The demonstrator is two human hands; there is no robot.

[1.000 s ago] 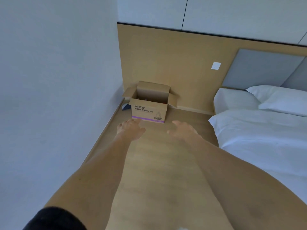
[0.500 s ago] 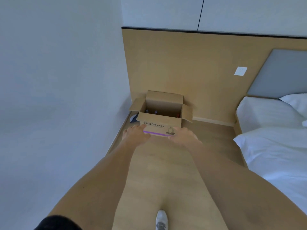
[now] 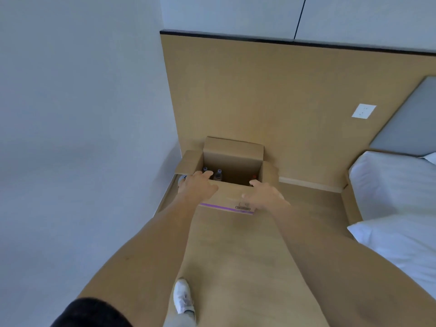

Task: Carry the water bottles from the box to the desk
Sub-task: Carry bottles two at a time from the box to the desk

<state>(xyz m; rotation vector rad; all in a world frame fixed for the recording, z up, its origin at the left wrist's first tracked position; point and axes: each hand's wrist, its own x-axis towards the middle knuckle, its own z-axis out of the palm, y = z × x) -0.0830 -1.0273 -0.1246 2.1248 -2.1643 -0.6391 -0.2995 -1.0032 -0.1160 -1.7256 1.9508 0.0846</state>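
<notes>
An open cardboard box [image 3: 232,156] with a purple stripe stands on the wooden floor in the corner. Inside it I see bottle tops: a water bottle [image 3: 218,174] with a dark cap at the left and a red-capped one [image 3: 253,177] at the right. My left hand [image 3: 197,185] is stretched over the box's front left rim, fingers apart, holding nothing. My right hand [image 3: 263,197] hovers in front of the box's front right rim, also with spread fingers and nothing in it. The lower parts of the bottles are hidden by the box wall.
A white wall [image 3: 82,138] runs along the left. A wooden panel [image 3: 283,102] with a socket [image 3: 363,111] stands behind the box. A bed with white bedding [image 3: 396,197] fills the right. My white shoe [image 3: 182,296] is on the floor [image 3: 236,267] below.
I have come closer to the box. Both hands have moved forward from the floor in front of it up to its front rim, and the bottles inside have come into sight.
</notes>
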